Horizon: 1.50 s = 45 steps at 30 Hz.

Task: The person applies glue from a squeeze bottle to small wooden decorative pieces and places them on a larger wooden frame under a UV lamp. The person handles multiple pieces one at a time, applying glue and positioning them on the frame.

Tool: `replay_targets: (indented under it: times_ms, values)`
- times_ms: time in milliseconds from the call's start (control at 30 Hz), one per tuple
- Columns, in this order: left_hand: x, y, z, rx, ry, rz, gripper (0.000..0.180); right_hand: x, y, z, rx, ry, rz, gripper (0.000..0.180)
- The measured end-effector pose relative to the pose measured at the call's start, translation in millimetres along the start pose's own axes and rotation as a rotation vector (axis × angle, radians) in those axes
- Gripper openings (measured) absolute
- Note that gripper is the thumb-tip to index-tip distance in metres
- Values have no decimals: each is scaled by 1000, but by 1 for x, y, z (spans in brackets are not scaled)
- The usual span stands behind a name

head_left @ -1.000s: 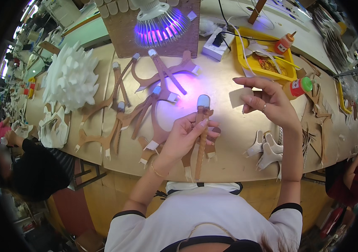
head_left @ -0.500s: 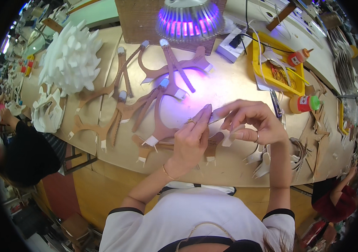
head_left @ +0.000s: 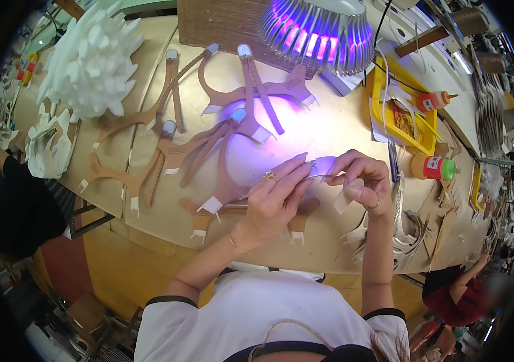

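Over the table, my left hand (head_left: 275, 196) pinches one end of a thin strip (head_left: 317, 176), its long fingers pressed together against the thumb. The other end runs to the fingertips of my right hand (head_left: 365, 178), which is closed. A small whitish piece (head_left: 345, 199) also sticks out by my right thumb; what it belongs to cannot be made out. Under my hands lies a brown Y-shaped leather piece (head_left: 192, 208) with white-tipped ends. More such brown pieces (head_left: 178, 154) with braided straps and white or bluish tips lie to the left and beyond.
A metal-finned lamp (head_left: 323, 36) casts purple light at the back. A yellow tray (head_left: 377, 111) with scraps and a red bottle (head_left: 432, 101) stands right, near a green-capped bottle (head_left: 433, 167). White foam-like pieces (head_left: 91, 60) pile up at left. Pale straps (head_left: 401, 235) lie right.
The view has shifted, so the lamp appears farther right. My hands stay close together, and the strip between them and the whitish piece by my right thumb show more clearly.
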<state>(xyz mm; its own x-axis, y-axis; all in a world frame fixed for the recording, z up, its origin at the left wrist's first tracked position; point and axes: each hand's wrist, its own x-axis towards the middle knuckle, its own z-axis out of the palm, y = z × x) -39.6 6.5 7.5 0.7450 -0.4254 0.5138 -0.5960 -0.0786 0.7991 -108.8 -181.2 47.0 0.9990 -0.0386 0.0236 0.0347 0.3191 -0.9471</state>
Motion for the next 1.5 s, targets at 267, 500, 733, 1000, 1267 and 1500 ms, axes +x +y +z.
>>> replay_targets:
  times_ms: [267, 500, 733, 1000, 1267, 1500]
  values:
    - [2, -5, 1, 29, 4, 8, 31, 6, 2, 5, -30, 66, -11, 15]
    - [6, -6, -3, 13, 95, 31, 24, 3, 2, 5, -80, 68, -25, 16]
    - [6, -10, -4, 42, 62, 95, 24, 1, 8, 3, -68, 70, -38, 15]
    - [7, -16, -1, 62, 38, 147, 25, 0, 8, 2, -56, 103, -10, 16]
    - [6, -14, -1, 80, 34, 140, 25, -1, 8, 1, -60, 89, -23, 17]
    - [7, -5, -2, -78, -62, -157, 18, 7, 1, 9, -96, 154, -55, 14]
